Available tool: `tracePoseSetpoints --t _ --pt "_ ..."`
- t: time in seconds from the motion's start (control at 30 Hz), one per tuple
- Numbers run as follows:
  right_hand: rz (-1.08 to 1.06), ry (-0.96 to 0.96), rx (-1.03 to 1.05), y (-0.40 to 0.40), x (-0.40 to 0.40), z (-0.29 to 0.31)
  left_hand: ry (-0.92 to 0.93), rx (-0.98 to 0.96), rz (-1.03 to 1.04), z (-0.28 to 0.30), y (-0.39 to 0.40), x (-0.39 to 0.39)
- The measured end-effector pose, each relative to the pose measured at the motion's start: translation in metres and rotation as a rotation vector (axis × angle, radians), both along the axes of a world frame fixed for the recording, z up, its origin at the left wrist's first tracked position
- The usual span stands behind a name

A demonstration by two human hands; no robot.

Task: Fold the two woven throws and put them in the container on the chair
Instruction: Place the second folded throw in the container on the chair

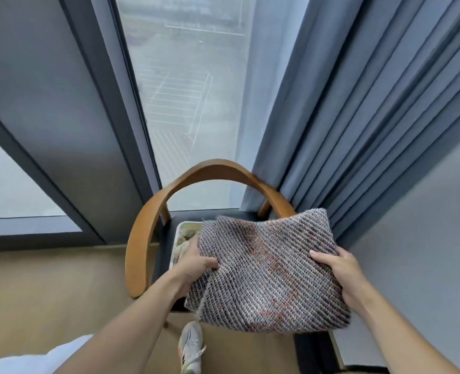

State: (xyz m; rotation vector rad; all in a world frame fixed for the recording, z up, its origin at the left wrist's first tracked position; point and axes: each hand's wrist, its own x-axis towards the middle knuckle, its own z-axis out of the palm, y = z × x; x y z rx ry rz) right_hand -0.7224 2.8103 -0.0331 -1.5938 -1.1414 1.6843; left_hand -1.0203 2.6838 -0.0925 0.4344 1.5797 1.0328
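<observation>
A folded woven throw (pixel 269 268), grey with reddish patches, hangs in the air over the chair seat. My left hand (pixel 193 265) grips its left edge and my right hand (pixel 342 273) grips its right edge. Under the throw's left side shows the white rim of the container (pixel 175 238) on the dark seat of the chair (pixel 142 233). A greenish-cream woven fabric (pixel 187 234) lies inside the container, mostly hidden by the throw.
The chair's curved wooden backrest (pixel 215 168) arcs behind the container. A tall window (pixel 185 90) stands behind it, blue-grey curtains (pixel 358 117) hang at the right, and a grey wall is to the far right. My shoe (pixel 191 346) stands on the tan floor.
</observation>
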Motion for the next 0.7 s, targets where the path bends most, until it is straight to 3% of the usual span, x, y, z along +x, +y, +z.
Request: tracePoseSetpoints --t 0.23,0.43,0.6,0.7 --pt "-0.099 -0.133 -0.137 0.047 -0.05 -0.051 -0.047 -0.087 -0.102 -0.056 0.057 -0.052" --pt "-0.047 -0.25 -0.197 0.074 -0.102 -0.112 0.064 -0.21 -0.132 -0.099 0.068 -0.09" --pt "0.121 -0.424 -0.166 0.083 -0.132 -0.171 0.37 -0.398 -0.13 -0.128 0.071 -0.084" --pt "0.173 -0.544 -0.125 0.086 -0.144 -0.195 0.467 -0.41 -0.173 -0.145 0.071 -0.079"
